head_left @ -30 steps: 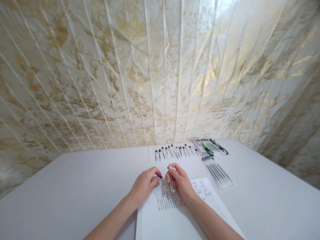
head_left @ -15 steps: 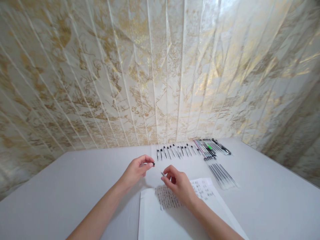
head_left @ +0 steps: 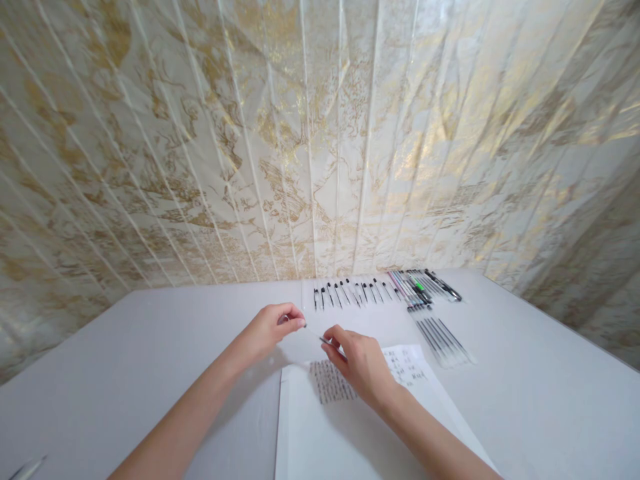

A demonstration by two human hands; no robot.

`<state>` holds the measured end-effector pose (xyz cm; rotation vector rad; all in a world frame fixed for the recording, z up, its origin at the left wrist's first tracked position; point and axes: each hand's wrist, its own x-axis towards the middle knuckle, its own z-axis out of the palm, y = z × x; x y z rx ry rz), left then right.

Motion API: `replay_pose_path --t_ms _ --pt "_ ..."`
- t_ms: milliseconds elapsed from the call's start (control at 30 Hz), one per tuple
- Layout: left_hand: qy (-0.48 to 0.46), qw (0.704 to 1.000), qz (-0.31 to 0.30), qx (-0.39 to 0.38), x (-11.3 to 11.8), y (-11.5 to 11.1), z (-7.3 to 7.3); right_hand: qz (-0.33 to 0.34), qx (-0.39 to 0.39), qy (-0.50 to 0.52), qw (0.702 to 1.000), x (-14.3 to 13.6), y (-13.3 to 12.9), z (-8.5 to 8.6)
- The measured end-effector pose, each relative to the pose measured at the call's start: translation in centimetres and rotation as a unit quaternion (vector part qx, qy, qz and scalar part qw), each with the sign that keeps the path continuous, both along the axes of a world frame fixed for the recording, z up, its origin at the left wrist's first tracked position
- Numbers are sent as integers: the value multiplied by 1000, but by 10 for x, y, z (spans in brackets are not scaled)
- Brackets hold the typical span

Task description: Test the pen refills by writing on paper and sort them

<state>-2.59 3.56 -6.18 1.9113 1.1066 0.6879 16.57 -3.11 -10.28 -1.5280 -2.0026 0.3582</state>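
My left hand (head_left: 280, 325) is closed, thumb and fingertips pinching a small black pen cap (head_left: 305, 325) above the table, left of the paper. Between the fingers and thumb of my right hand (head_left: 353, 350) is a slim pen refill (head_left: 326, 341), pointing up and left toward the cap. A faint, pale stretch lies between the two hands; whether it joins cap and refill I cannot tell. My right hand hovers over a white sheet of paper (head_left: 320, 440) with dense dark handwriting, partly hidden by that hand.
On the white table (head_left: 150, 347), a row of black-topped pen pieces (head_left: 343, 292) lies at the back. Right of it are mixed pens (head_left: 425, 287) and a group of thin refills (head_left: 443, 340). A blurred slim object (head_left: 31, 468) shows at bottom left. A gold-patterned curtain (head_left: 280, 147) hangs behind.
The view has tilted down slightly, bringing the slim object at bottom left into sight. Both hands keep their grips; the right one has turned a little and shows more of the refill.
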Motion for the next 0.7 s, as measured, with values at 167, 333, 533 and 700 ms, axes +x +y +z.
replay_pose_path --t_ms 167,333,533,700 --pt "-89 994 7 -66 4 -1 0 94 -200 294 930 -5 -2 3" --pt "-174 975 -32 -133 0 0 -2 184 -339 507 771 -5 -3 6" --pt "-270 939 -38 -209 10 -9 -5 118 -227 434 864 -12 -3 0" --pt "-334 912 12 -237 19 -15 -13 86 -171 390 901 -18 -7 -4"
